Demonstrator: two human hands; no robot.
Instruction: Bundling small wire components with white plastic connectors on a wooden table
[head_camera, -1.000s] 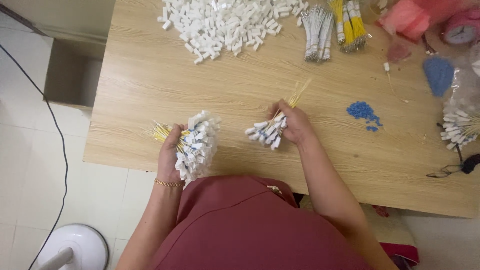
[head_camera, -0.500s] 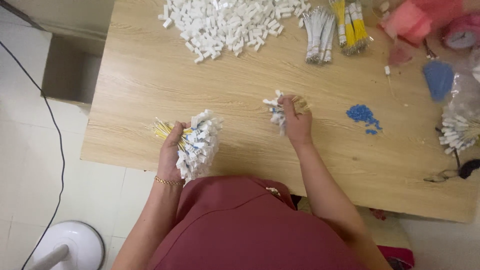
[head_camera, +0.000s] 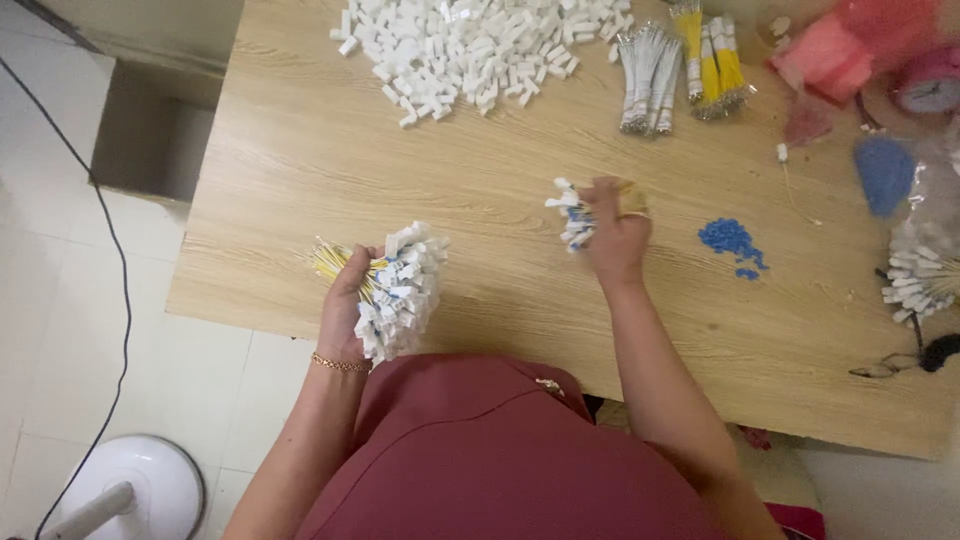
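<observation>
Two bundles of white-tipped yellow wires, large bundle (head_camera: 398, 288) gripped in closed left hand (head_camera: 345, 305) at the table's (head_camera: 300, 170) near edge, small bundle (head_camera: 574, 215) clenched in right hand (head_camera: 615, 235) mid-table, blue bits (head_camera: 732, 243) further right.

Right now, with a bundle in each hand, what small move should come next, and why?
Probably bring the right hand with its small bunch of white-capped yellow wires back to the left hand, which grips the big bundle of white-capped yellow wires; both bundles look alike, and the two hands are apart.
</observation>
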